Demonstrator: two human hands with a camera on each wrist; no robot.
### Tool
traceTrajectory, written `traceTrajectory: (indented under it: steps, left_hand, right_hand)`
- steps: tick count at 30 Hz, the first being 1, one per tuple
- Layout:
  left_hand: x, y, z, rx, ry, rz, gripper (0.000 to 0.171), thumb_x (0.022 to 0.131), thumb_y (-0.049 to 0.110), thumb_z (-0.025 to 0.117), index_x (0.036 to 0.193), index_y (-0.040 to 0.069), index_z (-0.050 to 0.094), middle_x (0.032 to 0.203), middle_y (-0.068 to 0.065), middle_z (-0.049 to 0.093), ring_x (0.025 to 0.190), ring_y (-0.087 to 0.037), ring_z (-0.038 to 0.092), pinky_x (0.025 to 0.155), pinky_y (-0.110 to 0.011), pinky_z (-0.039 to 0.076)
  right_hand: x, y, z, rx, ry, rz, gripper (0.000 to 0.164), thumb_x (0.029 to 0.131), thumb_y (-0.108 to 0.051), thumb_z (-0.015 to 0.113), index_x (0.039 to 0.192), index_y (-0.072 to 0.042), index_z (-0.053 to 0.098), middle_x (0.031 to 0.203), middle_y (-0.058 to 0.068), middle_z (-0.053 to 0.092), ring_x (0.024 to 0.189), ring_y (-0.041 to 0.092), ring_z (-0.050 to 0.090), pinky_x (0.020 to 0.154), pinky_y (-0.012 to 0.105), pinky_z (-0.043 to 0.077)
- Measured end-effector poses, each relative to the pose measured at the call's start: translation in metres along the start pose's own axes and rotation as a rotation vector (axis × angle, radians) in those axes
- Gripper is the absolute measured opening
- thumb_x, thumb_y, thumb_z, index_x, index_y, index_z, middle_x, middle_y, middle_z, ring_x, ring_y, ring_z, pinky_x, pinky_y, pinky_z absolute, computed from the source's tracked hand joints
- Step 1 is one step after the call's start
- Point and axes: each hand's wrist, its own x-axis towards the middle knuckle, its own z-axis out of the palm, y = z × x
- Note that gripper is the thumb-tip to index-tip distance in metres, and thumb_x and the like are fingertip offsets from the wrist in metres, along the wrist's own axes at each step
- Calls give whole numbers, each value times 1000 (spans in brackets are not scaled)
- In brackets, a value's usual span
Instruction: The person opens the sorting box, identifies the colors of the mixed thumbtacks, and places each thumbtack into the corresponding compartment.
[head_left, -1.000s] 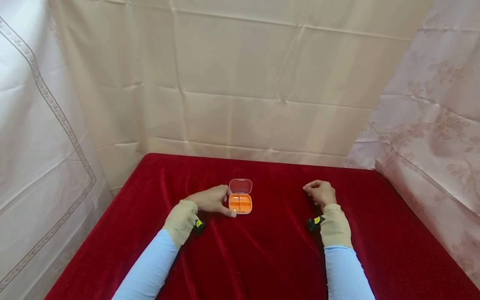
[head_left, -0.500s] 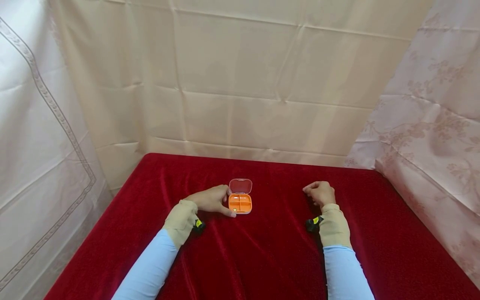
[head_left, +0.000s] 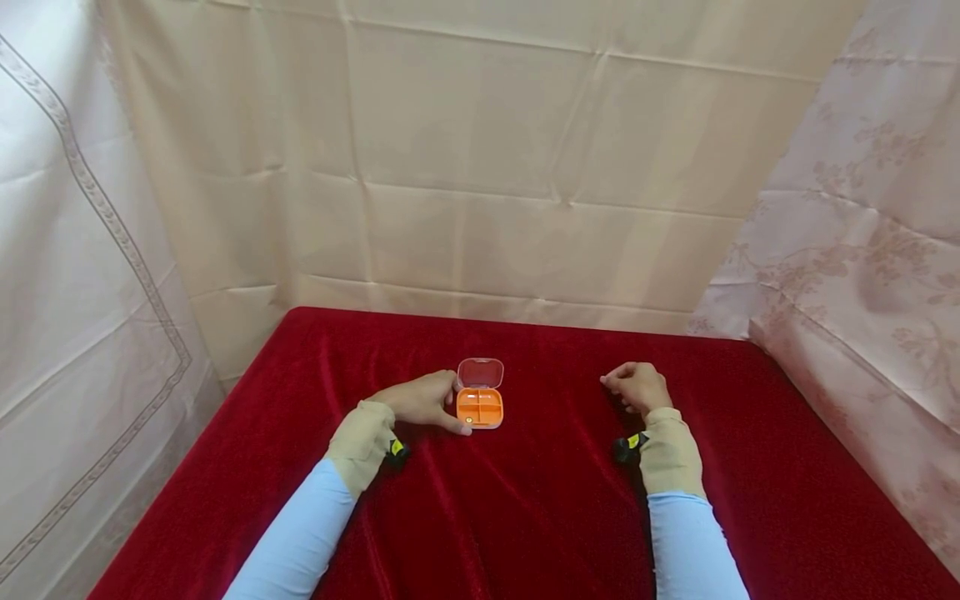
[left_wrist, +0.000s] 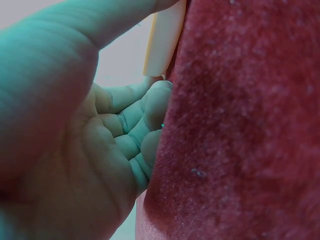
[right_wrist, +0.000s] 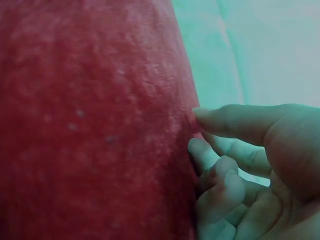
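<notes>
A small orange pill box lies on the red cloth with its clear lid raised. Four-way dividers split its tray, and one tiny round item is in the near left compartment. My left hand holds the box from its left side, thumb at the near edge and fingers at the far edge. In the left wrist view, the pale side of the box shows between thumb and forefinger. Well to the right, my right hand is at the cloth with curled fingers, thumb and fingertips close together; whether they pinch anything small is hidden.
Red velvet cloth covers the table, with soft folds in front of the box. A beige curtain hangs behind the table, and pale patterned cloths hang at both sides.
The right hand's fingertips have shifted very slightly left. The left hand and the pill box stay practically where they were.
</notes>
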Motion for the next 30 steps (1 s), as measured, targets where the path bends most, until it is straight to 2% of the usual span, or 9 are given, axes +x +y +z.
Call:
traceTrajectory:
  steps: [6,11,17,23,30]
  left_hand:
    - [0,-1,0,9,1,2,55,83,36,88,115,7,55,93,-5,55,81,-14,49,71,-29,41]
    - [0,0,0,22,1,-6,55,83,36,88,116,7,55,93,-4,55,81,-14,49,72,-29,42]
    - [-1,1,-1,17,10,-4,56,82,37,88,116,6,55,94,-5,55,83,-15,50,73,-30,42]
    - [0,0,-1,18,12,7,56,82,37,89,115,7,55,95,-4,55,84,-15,50,75,-29,43]
    - [0,0,0,7,11,-2,57,82,37,89,115,6,55,95,-5,55,85,-15,50,75,-30,43]
  right_hand:
    - [1,-1,3,22,47,-3,21,95,-18,73,106,-1,68,77,5,68,62,16,56,50,31,50]
    - [-1,-2,2,21,48,-2,22,96,-22,71,104,-1,70,77,5,68,62,16,55,50,31,50]
    - [-3,-4,-2,21,18,11,25,97,-26,71,100,-2,71,77,3,68,62,14,55,52,29,50]
    - [-2,-2,-5,95,-50,19,29,100,-29,69,106,-1,71,77,-1,66,58,10,52,54,30,49]
    - [1,0,-6,101,-47,26,28,99,-27,70,107,-1,73,77,-1,67,57,11,52,53,30,49]
